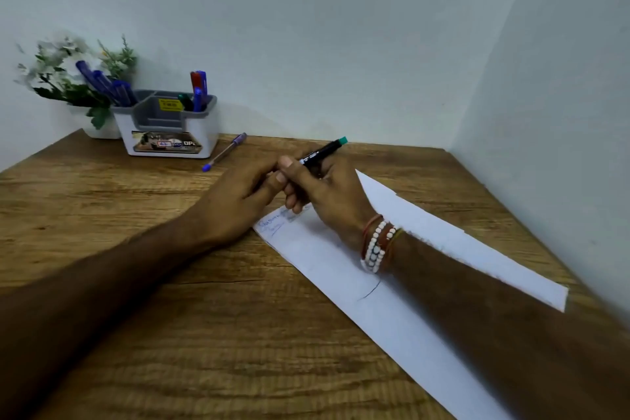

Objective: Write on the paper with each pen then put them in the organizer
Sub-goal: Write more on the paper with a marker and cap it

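My right hand [324, 194] grips a black marker with a green end [324, 151] over the near-left corner of the white paper [402, 300]. My left hand [245, 196] meets it at the marker's lower end, fingers curled around that tip; whether it pinches a cap is hidden. Faint blue and green writing [272, 223] shows on the paper's corner. A purple pen with a blue tip [225, 152] lies loose on the wooden table [136, 232], just right of the grey-and-white organizer [167, 126]. Several blue, red and green pens stand in the organizer.
A white pot of artificial flowers [78, 78] stands behind the organizer in the far left corner. Walls close the table at the back and on the right. Beaded bracelets [376, 242] circle my right wrist.
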